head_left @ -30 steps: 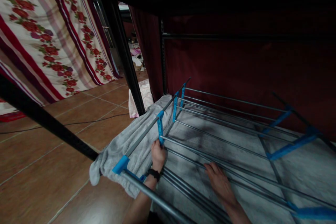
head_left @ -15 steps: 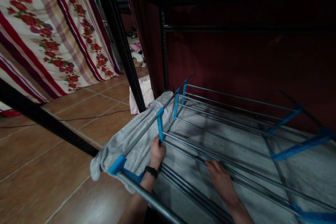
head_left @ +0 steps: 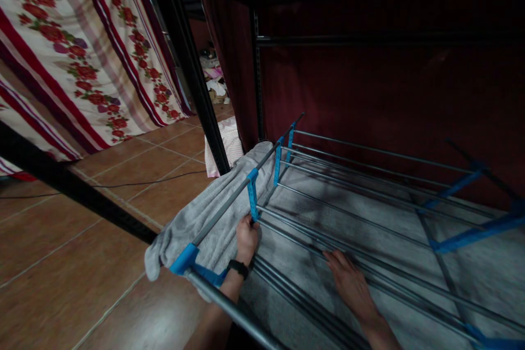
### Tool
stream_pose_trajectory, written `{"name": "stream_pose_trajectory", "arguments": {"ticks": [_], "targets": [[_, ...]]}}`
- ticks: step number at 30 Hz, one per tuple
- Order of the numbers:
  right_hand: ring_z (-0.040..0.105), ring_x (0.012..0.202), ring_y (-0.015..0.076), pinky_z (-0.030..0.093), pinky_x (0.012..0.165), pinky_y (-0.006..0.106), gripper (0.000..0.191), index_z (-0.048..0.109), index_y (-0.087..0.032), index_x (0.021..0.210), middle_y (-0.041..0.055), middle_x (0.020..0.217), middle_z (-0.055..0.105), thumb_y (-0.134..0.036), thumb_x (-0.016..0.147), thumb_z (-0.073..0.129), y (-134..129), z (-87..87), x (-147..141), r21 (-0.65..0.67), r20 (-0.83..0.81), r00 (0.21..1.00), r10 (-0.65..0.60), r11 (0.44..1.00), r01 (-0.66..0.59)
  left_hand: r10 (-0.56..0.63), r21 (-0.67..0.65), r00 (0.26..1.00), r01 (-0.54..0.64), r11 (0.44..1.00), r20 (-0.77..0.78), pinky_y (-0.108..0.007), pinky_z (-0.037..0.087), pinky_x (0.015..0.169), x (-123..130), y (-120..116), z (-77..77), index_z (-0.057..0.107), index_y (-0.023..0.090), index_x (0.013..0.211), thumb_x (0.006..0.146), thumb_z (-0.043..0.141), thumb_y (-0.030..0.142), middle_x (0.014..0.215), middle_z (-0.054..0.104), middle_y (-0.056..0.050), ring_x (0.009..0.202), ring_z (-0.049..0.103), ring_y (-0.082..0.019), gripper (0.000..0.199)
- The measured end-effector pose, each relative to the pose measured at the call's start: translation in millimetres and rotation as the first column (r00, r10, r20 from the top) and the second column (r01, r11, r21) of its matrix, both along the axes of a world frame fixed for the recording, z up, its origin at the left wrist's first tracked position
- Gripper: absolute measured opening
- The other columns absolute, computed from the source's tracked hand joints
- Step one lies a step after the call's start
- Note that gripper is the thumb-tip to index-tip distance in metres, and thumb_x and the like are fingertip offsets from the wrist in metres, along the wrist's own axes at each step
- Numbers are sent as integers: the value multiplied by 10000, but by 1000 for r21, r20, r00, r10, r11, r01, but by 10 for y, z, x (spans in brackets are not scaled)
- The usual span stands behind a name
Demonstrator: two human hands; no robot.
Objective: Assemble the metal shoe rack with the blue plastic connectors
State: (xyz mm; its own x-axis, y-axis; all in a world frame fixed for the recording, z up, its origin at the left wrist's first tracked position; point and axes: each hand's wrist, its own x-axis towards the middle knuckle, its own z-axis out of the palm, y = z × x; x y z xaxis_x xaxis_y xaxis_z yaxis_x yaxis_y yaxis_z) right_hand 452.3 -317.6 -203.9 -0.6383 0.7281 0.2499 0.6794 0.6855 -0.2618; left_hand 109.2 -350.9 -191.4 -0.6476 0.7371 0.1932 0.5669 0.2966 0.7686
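Note:
A rack of grey metal tubes joined by blue plastic brackets lies across a grey blanket. My left hand, with a black band on its wrist, is closed at the lower end of one blue bracket, where a tube meets it. Its fingertips are partly hidden. My right hand is on a long metal tube further right, fingers bent over it and thumb out of sight. Several loose-looking tubes lie side by side on the blanket between my forearms. A thicker front tube passes over my left forearm.
A black metal frame post and a low black rail stand at the left. Beyond them are a tiled floor with a dark cable and a flowered curtain. Dark red cloth hangs behind the rack.
The view has shifted slightly, so the rack sits a little further right in it. Both hands keep their places on the rack.

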Motion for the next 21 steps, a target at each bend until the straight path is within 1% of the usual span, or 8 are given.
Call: {"name": "stream_pose_trajectory", "arguments": {"ticks": [4, 7, 11, 13, 15, 16, 18, 21], "targets": [[664, 871, 192, 536, 788, 349, 407, 619, -268, 1247, 50, 1076, 688, -178, 966, 338, 3, 30, -10, -38, -11, 1000, 6, 999, -6, 22, -3, 1000, -22, 1000, -3, -388, 525, 844, 6, -3, -35, 684, 146, 917, 759, 569, 147, 915, 715, -98, 877, 662, -252, 195], [673, 893, 194, 545, 776, 342, 417, 627, -273, 1240, 59, 1131, 687, -203, 984, 306, 8, 50, -27, -105, -24, 1000, -10, 994, 7, 30, -2, 1000, -30, 1000, 2, -384, 533, 831, 10, 2, -57, 684, 151, 935, 759, 569, 153, 916, 720, -93, 874, 666, -250, 210], [676, 957, 213, 551, 802, 352, 407, 639, -273, 1232, 61, 1195, 677, -249, 992, 311, 19, -10, -52, -171, -68, 998, -13, 985, 1, 35, 1, 999, -35, 999, 6, -376, 541, 819, 17, 2, -61, 688, 159, 931, 756, 546, 140, 920, 728, -89, 879, 672, -247, 226], [674, 966, 208, 545, 816, 346, 414, 640, -271, 1232, 56, 1180, 682, -243, 991, 304, 38, -63, -60, -168, -76, 997, -2, 986, -11, 40, 6, 999, -40, 999, 1, -375, 542, 822, 18, 0, -51, 688, 158, 935, 748, 545, 145, 923, 730, -90, 880, 675, -248, 236], [673, 953, 195, 536, 816, 329, 425, 634, -283, 1245, 49, 1157, 690, -223, 987, 302, 65, -83, -66, -135, -73, 997, -4, 991, -6, 40, 10, 999, -39, 999, -7, -378, 541, 833, 18, -1, -35, 688, 163, 923, 733, 555, 159, 912, 731, -89, 880, 676, -252, 231], [670, 957, 192, 532, 817, 324, 428, 629, -292, 1256, 47, 1158, 690, -213, 984, 307, 75, -69, -68, -109, -65, 998, -15, 994, 8, 35, 12, 999, -35, 999, -9, -380, 540, 837, 19, -2, -24, 685, 168, 912, 729, 559, 172, 904, 731, -88, 876, 676, -255, 223], [660, 979, 193, 519, 838, 326, 429, 611, -297, 1284, 49, 1175, 685, -200, 983, 322, 73, 20, -71, -62, -39, 998, -44, 997, 42, 20, 15, 1000, -20, 1000, -8, -392, 539, 839, 27, -8, 2, 672, 175, 889, 727, 555, 211, 889, 726, -94, 866, 674, -265, 202], [637, 999, 199, 492, 888, 346, 406, 561, -284, 1338, 51, 1178, 672, -215, 983, 377, 15, 247, -74, -40, 24, 998, -53, 998, 54, -11, 9, 1000, 11, 1000, 6, -449, 532, 832, 32, -11, 53, 633, 176, 854, 726, 517, 274, 872, 704, -128, 858, 660, -305, 198]]}}
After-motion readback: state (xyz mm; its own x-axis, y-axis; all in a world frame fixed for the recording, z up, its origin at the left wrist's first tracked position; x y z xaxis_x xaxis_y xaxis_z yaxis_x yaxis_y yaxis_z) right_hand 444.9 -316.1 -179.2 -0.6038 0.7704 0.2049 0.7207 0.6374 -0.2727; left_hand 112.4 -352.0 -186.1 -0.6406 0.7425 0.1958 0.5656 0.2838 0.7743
